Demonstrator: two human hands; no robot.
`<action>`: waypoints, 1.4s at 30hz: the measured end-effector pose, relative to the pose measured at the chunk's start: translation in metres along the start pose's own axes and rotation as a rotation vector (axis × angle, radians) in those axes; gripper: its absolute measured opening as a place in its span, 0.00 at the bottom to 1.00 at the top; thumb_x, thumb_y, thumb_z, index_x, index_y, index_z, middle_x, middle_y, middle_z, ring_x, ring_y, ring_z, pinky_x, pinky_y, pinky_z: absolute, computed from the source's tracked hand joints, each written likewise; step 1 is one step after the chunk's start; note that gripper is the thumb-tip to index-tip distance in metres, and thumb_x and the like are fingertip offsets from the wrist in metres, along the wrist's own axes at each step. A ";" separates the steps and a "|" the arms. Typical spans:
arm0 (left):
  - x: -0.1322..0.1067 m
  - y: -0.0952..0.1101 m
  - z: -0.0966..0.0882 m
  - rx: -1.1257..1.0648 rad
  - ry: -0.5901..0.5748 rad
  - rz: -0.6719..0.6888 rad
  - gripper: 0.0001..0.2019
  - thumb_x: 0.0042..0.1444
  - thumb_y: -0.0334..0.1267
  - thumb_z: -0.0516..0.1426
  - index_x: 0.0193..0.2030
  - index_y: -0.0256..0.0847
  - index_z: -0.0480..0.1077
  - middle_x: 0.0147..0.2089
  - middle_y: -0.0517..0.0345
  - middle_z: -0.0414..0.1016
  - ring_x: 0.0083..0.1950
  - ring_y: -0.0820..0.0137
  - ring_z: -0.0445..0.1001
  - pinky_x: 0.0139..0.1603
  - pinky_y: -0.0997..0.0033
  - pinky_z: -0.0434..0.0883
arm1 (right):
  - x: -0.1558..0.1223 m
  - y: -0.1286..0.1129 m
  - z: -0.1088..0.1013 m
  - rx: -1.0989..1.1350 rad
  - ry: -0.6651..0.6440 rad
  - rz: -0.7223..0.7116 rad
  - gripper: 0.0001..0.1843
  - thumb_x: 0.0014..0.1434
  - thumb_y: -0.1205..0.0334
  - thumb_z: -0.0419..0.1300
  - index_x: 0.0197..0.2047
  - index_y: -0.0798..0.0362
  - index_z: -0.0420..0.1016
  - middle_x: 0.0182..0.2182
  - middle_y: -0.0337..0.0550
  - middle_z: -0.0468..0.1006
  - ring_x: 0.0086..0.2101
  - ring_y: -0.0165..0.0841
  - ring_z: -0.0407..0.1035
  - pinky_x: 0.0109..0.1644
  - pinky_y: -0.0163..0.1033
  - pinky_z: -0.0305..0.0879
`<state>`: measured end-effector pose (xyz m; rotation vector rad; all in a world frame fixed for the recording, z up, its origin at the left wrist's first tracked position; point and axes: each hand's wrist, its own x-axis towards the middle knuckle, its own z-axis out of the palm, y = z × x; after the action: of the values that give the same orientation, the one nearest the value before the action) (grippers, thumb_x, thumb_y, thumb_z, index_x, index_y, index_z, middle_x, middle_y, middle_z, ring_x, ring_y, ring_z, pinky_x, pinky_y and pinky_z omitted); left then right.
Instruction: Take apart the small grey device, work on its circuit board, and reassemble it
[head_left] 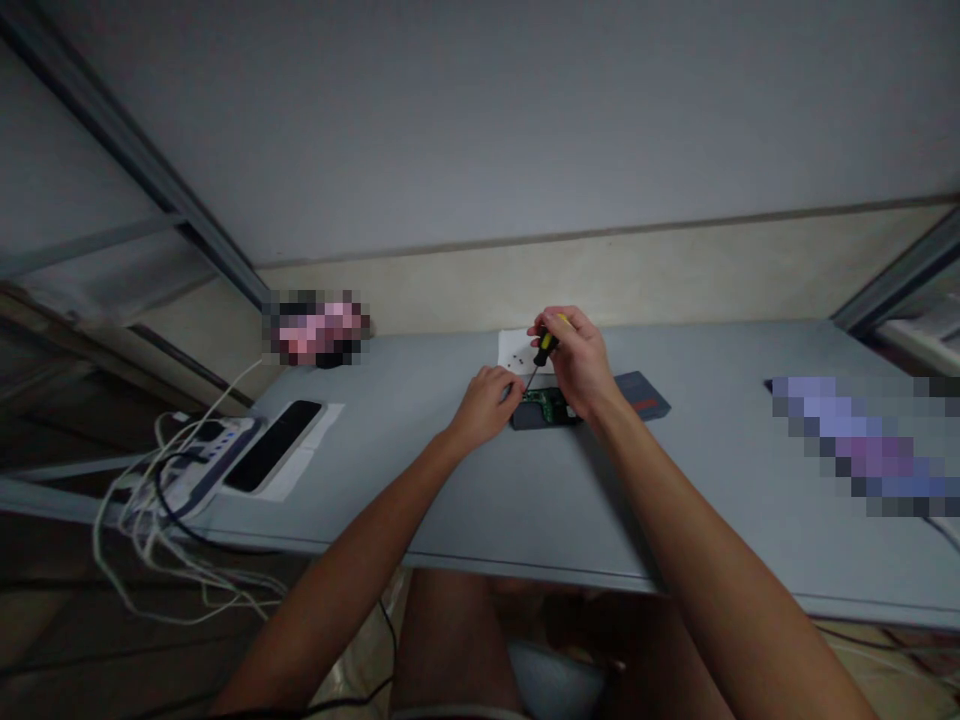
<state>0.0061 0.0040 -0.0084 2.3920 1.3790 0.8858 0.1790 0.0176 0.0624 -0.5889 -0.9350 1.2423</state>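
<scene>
My right hand [576, 362] is closed round a small screwdriver [544, 346] with a yellow and black handle, its thin shaft pointing down to a green circuit board [544, 404]. The board lies in a dark flat case [534, 418] on the grey table [480, 500]. My left hand [489, 400] rests with curled fingers against the left end of the case and board, holding it. A dark cover with a red label [642, 394] lies just right of my right hand. A white sheet of paper [516, 350] with a few small dark specks lies behind the hands.
A black phone [273, 444] lies on white paper at the table's left, beside a white power strip [201, 452] with tangled cables [150, 540] hanging off the edge. Blurred-out objects sit at the back left [315, 326] and far right [862, 440]. A wall stands close behind.
</scene>
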 end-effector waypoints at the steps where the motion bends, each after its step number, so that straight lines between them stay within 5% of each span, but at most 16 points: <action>1: 0.000 0.000 0.000 0.000 -0.001 0.000 0.10 0.76 0.35 0.56 0.43 0.43 0.78 0.47 0.53 0.83 0.53 0.59 0.76 0.60 0.57 0.72 | 0.000 0.001 0.000 0.005 0.010 0.003 0.29 0.45 0.42 0.84 0.37 0.47 0.75 0.35 0.35 0.79 0.36 0.30 0.76 0.41 0.36 0.72; 7: -0.001 0.000 -0.002 0.004 -0.009 0.005 0.10 0.76 0.35 0.56 0.44 0.43 0.78 0.47 0.53 0.83 0.52 0.60 0.76 0.61 0.57 0.71 | 0.003 0.005 -0.001 -0.076 0.009 -0.071 0.35 0.50 0.32 0.79 0.36 0.44 0.63 0.23 0.26 0.65 0.24 0.27 0.62 0.30 0.35 0.61; 14: 0.000 0.002 -0.003 0.016 -0.011 0.003 0.10 0.76 0.36 0.55 0.42 0.43 0.76 0.46 0.53 0.83 0.51 0.59 0.75 0.59 0.57 0.72 | 0.001 0.006 -0.003 -0.116 -0.037 -0.106 0.25 0.67 0.31 0.64 0.48 0.43 0.81 0.32 0.35 0.71 0.32 0.30 0.68 0.35 0.37 0.64; 21: 0.000 0.001 -0.002 0.004 -0.002 -0.002 0.11 0.75 0.36 0.56 0.42 0.43 0.78 0.46 0.54 0.83 0.52 0.60 0.76 0.60 0.57 0.72 | -0.001 0.005 -0.003 -0.137 -0.014 -0.073 0.29 0.55 0.32 0.76 0.36 0.46 0.71 0.33 0.36 0.76 0.34 0.30 0.71 0.39 0.38 0.68; 26: 0.001 0.000 -0.002 -0.005 -0.005 -0.003 0.10 0.75 0.36 0.56 0.43 0.43 0.79 0.48 0.53 0.84 0.52 0.59 0.76 0.60 0.57 0.71 | 0.000 0.006 -0.003 -0.132 0.020 -0.101 0.34 0.57 0.29 0.74 0.33 0.45 0.60 0.24 0.29 0.64 0.25 0.28 0.62 0.31 0.37 0.62; 32: 0.001 -0.001 0.000 -0.001 -0.008 -0.006 0.10 0.75 0.36 0.56 0.43 0.43 0.79 0.47 0.54 0.84 0.53 0.59 0.76 0.60 0.57 0.71 | 0.002 0.005 -0.003 -0.062 0.000 -0.041 0.33 0.61 0.20 0.61 0.39 0.45 0.74 0.28 0.36 0.68 0.28 0.31 0.66 0.34 0.40 0.67; 37: 0.001 0.000 -0.001 0.000 0.006 -0.007 0.09 0.75 0.35 0.56 0.44 0.43 0.78 0.46 0.54 0.83 0.51 0.59 0.75 0.59 0.57 0.72 | 0.002 0.000 -0.007 -0.007 -0.029 0.010 0.27 0.54 0.33 0.75 0.41 0.45 0.76 0.34 0.38 0.75 0.35 0.33 0.73 0.41 0.40 0.72; 42: 0.001 0.000 -0.002 0.008 0.004 -0.004 0.10 0.75 0.35 0.56 0.41 0.44 0.77 0.46 0.54 0.83 0.51 0.59 0.76 0.58 0.57 0.71 | 0.000 0.000 -0.007 0.027 -0.027 0.058 0.33 0.45 0.35 0.82 0.40 0.44 0.72 0.39 0.37 0.80 0.39 0.33 0.77 0.42 0.39 0.73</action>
<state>0.0055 0.0043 -0.0061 2.3933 1.3913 0.8865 0.1851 0.0187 0.0591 -0.5831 -0.9279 1.3149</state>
